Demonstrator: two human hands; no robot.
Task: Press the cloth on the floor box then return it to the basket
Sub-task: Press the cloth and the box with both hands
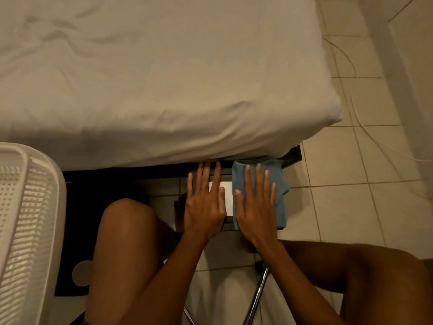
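Observation:
A blue cloth lies folded over the right part of a small white-topped box on the floor, just under the bed's edge. My right hand rests flat on the cloth, fingers spread, palm down. Beside it, my left hand lies flat on the bare left part of the box top, fingers apart, holding nothing. A white perforated plastic basket stands at the left edge of the view; its inside is hard to see.
A bed with a beige sheet fills the upper view and overhangs the box. My bare knees flank the box. Chrome chair legs are below my arms. Tiled floor extends to the right, with a thin cable on it.

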